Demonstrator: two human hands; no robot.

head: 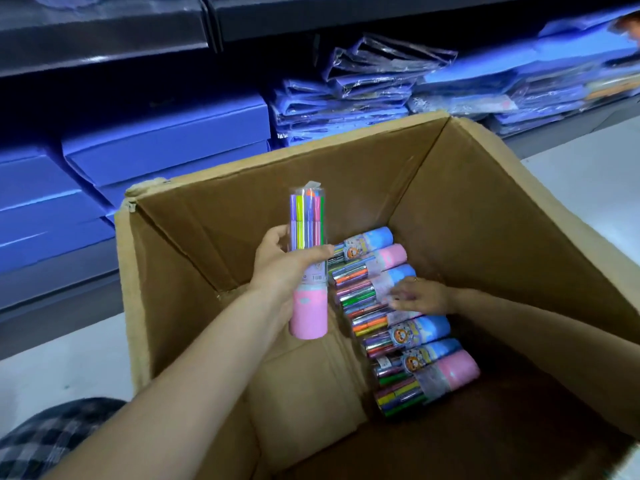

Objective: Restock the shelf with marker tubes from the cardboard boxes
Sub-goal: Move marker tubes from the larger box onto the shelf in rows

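Observation:
A large open cardboard box (502, 216) fills the middle of the view. Along its floor lies a row of several marker tubes (398, 313) with pink or blue caps. My left hand (284, 265) grips one clear marker tube with a pink base (308, 258) and holds it upright above the box's left side. My right hand (420, 294) reaches down into the box, its fingers resting on a tube in the middle of the row; whether it grips that tube is unclear.
Behind the box runs a dark shelf (104, 39) holding stacked blue boxes (166, 147) at left and plastic-wrapped blue packs (346, 105) at right. Pale floor (588, 188) lies to the right. Checked fabric (45, 438) shows at the bottom left.

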